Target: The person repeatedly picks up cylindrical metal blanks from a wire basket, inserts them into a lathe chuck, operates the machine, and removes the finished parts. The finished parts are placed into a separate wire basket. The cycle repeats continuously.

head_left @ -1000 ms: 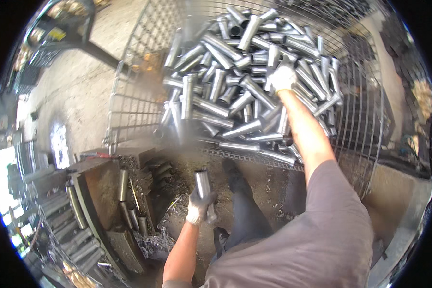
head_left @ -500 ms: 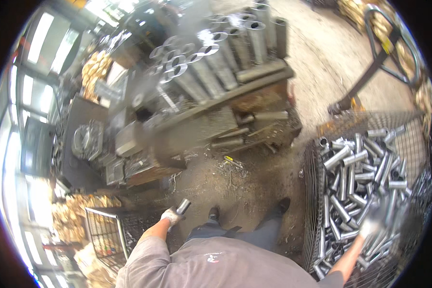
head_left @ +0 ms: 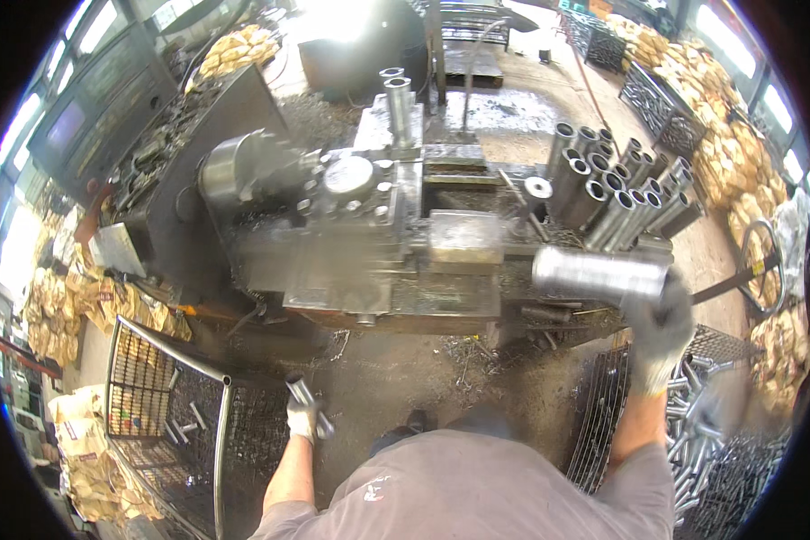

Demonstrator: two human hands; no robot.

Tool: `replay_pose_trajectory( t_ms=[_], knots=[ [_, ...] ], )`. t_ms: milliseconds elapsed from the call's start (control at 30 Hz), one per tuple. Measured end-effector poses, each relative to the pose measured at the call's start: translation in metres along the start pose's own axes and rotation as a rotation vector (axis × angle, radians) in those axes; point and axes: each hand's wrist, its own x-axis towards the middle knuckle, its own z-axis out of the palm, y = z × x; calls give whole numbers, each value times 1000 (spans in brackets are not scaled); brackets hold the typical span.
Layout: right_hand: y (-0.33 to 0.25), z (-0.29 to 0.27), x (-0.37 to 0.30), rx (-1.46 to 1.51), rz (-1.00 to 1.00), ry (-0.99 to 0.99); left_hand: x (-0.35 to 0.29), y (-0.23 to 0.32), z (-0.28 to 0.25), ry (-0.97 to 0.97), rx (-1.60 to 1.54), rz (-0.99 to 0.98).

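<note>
My left hand (head_left: 301,419), in a pale work glove, is closed around a short metal tube (head_left: 301,390) low in front of me, beside a wire-mesh bin. Raised at the right, my gloved right hand (head_left: 662,331) grips the end of another metal tube (head_left: 596,273), which points left and is blurred by motion. Behind that tube stands a cluster of upright tubes (head_left: 616,189) on the machine's right side. Ahead of me is a lathe-like machine with a round chuck (head_left: 238,171) and a tool post (head_left: 348,176).
A mesh bin (head_left: 225,450) with a few tubes stands at the lower left. Another mesh bin (head_left: 594,418), full of short tubes, is at my lower right. A pallet-jack handle (head_left: 738,281) rises beyond it. Stacked sacks (head_left: 729,153) line the right side. Metal shavings lie on the floor.
My view has swung left toward the machine. My right hand has come up out of the tube-filled bin and now holds a tube. My left hand keeps its tube.
</note>
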Motion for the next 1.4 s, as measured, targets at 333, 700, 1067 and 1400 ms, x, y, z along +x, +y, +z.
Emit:
replay_pose_trajectory(
  t_ms=[333,700,1067,1400],
  knots=[
    [-86,310,227,-269,-307,-531,66,286,-49,-243,-468,667],
    [50,588,253,-1010,-520,-628,129,327,24,-359,-3,733],
    [-36,583,189,-820,-459,-1113,194,376,-74,-129,-140,1338],
    [77,601,206,-1369,-454,-1788,342,481,-91,599,363,1511]
  ],
)
